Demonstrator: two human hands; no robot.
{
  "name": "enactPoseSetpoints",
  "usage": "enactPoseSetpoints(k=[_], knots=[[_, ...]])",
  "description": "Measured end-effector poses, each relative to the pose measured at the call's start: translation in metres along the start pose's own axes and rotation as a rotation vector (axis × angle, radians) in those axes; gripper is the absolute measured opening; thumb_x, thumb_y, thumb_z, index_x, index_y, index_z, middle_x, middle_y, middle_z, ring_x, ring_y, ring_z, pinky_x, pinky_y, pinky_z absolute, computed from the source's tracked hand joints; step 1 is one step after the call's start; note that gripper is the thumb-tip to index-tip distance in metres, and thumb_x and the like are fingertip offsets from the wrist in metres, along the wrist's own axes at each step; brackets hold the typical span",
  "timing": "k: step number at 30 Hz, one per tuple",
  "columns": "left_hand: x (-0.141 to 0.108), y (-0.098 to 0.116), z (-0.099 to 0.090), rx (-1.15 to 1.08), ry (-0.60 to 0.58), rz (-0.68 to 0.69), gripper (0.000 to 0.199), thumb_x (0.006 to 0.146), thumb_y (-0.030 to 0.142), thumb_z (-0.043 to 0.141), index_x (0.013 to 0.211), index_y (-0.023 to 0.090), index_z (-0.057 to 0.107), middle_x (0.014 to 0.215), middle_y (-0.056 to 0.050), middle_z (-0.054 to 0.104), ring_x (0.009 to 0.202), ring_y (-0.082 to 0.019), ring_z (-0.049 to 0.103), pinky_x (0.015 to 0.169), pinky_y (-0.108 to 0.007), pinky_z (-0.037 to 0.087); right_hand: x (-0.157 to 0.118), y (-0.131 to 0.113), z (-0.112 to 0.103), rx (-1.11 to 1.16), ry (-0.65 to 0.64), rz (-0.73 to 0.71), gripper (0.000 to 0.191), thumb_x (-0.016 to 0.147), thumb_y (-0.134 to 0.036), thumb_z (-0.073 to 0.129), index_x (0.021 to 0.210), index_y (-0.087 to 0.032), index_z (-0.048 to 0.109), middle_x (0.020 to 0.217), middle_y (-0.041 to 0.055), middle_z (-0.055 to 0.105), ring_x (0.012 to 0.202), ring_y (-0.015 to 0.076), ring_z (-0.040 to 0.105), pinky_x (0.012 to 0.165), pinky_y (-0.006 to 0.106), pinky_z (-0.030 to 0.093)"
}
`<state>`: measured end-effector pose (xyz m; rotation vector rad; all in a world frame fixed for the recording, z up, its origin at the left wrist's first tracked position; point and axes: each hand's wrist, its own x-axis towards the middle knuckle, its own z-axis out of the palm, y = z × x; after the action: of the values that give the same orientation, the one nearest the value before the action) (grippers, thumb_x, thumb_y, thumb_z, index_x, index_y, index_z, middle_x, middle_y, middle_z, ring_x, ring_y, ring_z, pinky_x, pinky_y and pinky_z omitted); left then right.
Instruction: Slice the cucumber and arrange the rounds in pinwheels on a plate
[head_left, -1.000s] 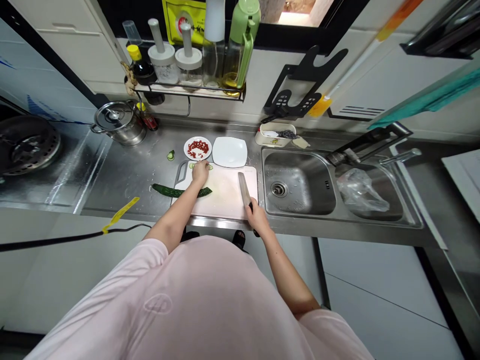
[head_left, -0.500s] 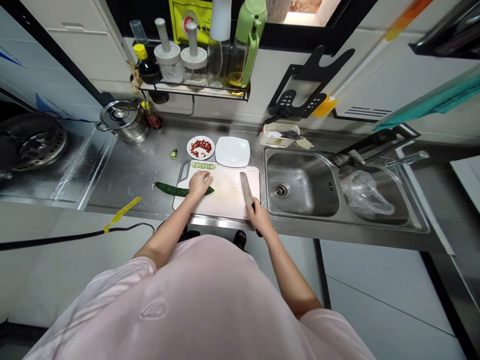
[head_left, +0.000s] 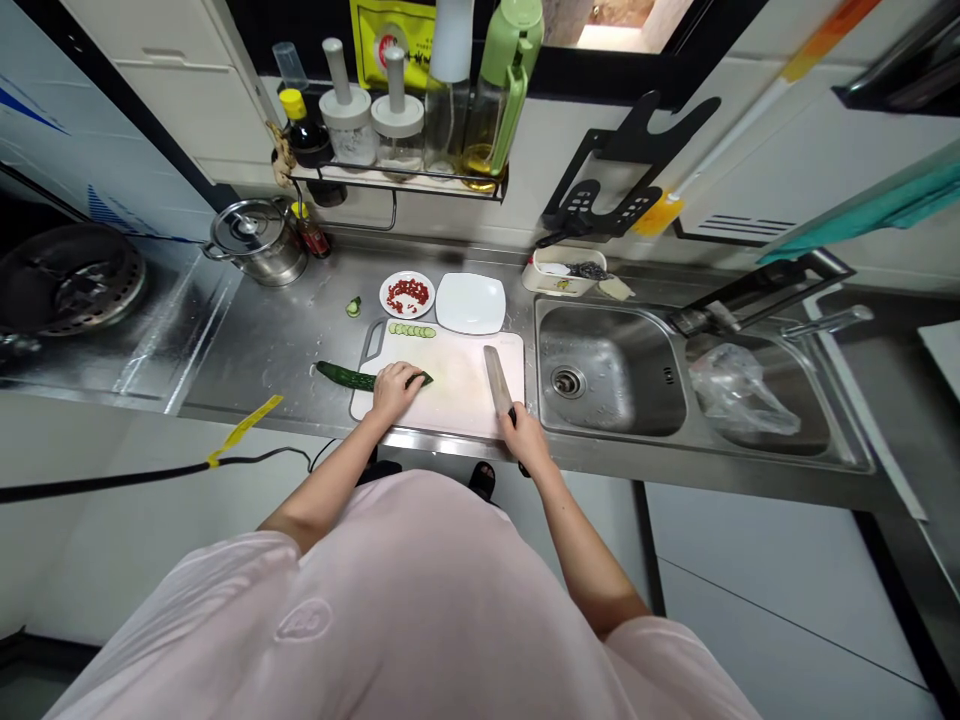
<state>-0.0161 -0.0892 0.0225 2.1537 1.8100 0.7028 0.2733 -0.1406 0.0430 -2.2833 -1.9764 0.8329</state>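
Note:
On the white cutting board (head_left: 465,410) lies a dark green cucumber (head_left: 345,376), its left end reaching past the board onto the steel counter. My left hand (head_left: 395,390) is wrapped over the cucumber near its right end. My right hand (head_left: 524,437) grips the black handle of a knife (head_left: 496,378), whose blade rests over the right part of the board. A row of cucumber slices (head_left: 412,330) lies along the board's top edge. Behind the board are a white plate (head_left: 471,303) and a small plate of chopped red pieces (head_left: 407,295).
Cucumber scraps (head_left: 353,307) lie on the counter. A lidded pot (head_left: 259,243) and a red sauce bottle (head_left: 312,233) stand back left. At right is a double sink (head_left: 607,370), with a plastic bag (head_left: 735,390) in its far basin. A seasoning shelf (head_left: 397,182) hangs above.
My left hand has come down slightly and closed around the cucumber. My right hand keeps the knife in nearly the same place over the board. The view has shifted a little.

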Motion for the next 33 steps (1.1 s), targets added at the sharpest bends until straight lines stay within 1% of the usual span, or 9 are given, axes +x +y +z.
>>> enactPoseSetpoints(k=[4, 10, 13, 16, 19, 23, 29, 33], knots=[[-0.003, -0.002, 0.004, 0.009, 0.008, 0.008, 0.023, 0.089, 0.038, 0.053, 0.096, 0.024, 0.07, 0.096, -0.006, 0.067, 0.091, -0.02, 0.059, 0.084, -0.035, 0.042, 0.001, 0.001, 0.0, -0.002, 0.0, -0.017, 0.04, 0.097, -0.047, 0.03, 0.109, -0.018, 0.054, 0.085, 0.0089, 0.066, 0.078, 0.0203, 0.058, 0.061, 0.024, 0.028], [-0.004, -0.004, 0.008, 0.03, 0.025, 0.01, 0.022, 0.088, 0.038, 0.055, 0.095, 0.024, 0.071, 0.095, -0.005, 0.068, 0.09, -0.02, 0.059, 0.082, -0.035, 0.041, 0.0, 0.002, 0.003, -0.004, 0.028, -0.051, 0.041, 0.098, -0.049, 0.029, 0.107, -0.018, 0.054, 0.084, 0.0084, 0.066, 0.077, 0.0202, 0.058, 0.06, 0.024, 0.026], [-0.005, -0.004, 0.008, 0.033, 0.027, 0.016, 0.022, 0.088, 0.038, 0.055, 0.095, 0.025, 0.071, 0.095, -0.005, 0.068, 0.09, -0.02, 0.059, 0.081, -0.035, 0.041, -0.001, 0.001, 0.004, -0.001, 0.042, -0.082, 0.041, 0.098, -0.047, 0.027, 0.108, -0.018, 0.054, 0.083, 0.0078, 0.066, 0.076, 0.0204, 0.058, 0.059, 0.024, 0.026], [-0.004, -0.004, 0.008, 0.033, 0.023, 0.014, 0.022, 0.089, 0.038, 0.054, 0.095, 0.025, 0.071, 0.094, -0.006, 0.068, 0.09, -0.02, 0.059, 0.081, -0.035, 0.041, -0.002, -0.003, 0.003, -0.006, 0.04, -0.119, 0.042, 0.099, -0.046, 0.025, 0.114, -0.018, 0.053, 0.085, 0.0073, 0.067, 0.077, 0.0203, 0.059, 0.06, 0.024, 0.027], [-0.004, -0.004, 0.007, 0.029, 0.019, 0.015, 0.022, 0.089, 0.037, 0.054, 0.095, 0.025, 0.071, 0.094, -0.005, 0.068, 0.09, -0.02, 0.059, 0.081, -0.034, 0.041, -0.003, -0.009, 0.0, -0.048, 0.01, -0.14, 0.042, 0.099, -0.046, 0.027, 0.122, -0.02, 0.05, 0.092, 0.0081, 0.068, 0.081, 0.0208, 0.061, 0.062, 0.024, 0.029], [-0.004, -0.003, 0.008, 0.027, 0.029, 0.021, 0.022, 0.089, 0.037, 0.054, 0.095, 0.025, 0.071, 0.094, -0.005, 0.068, 0.089, -0.02, 0.06, 0.081, -0.034, 0.041, -0.004, -0.022, -0.006, -0.108, -0.033, -0.163, 0.041, 0.098, -0.046, 0.029, 0.125, -0.021, 0.048, 0.098, 0.0091, 0.069, 0.086, 0.0218, 0.062, 0.065, 0.025, 0.032], [-0.005, -0.004, 0.01, 0.027, 0.052, 0.054, 0.021, 0.089, 0.035, 0.053, 0.094, 0.025, 0.071, 0.093, -0.005, 0.068, 0.088, -0.019, 0.06, 0.081, -0.034, 0.041, -0.001, -0.041, -0.017, -0.159, -0.077, -0.194, 0.034, 0.097, -0.041, 0.033, 0.119, -0.023, 0.051, 0.096, 0.0084, 0.069, 0.086, 0.0218, 0.062, 0.064, 0.025, 0.032], [-0.006, -0.006, 0.011, 0.033, 0.06, 0.069, 0.022, 0.09, 0.035, 0.052, 0.094, 0.026, 0.071, 0.092, -0.005, 0.069, 0.088, -0.019, 0.06, 0.081, -0.035, 0.04, 0.001, -0.053, -0.022, -0.207, -0.096, -0.238, 0.031, 0.097, -0.038, 0.032, 0.115, -0.023, 0.052, 0.094, 0.0082, 0.068, 0.084, 0.0218, 0.062, 0.063, 0.026, 0.032]])
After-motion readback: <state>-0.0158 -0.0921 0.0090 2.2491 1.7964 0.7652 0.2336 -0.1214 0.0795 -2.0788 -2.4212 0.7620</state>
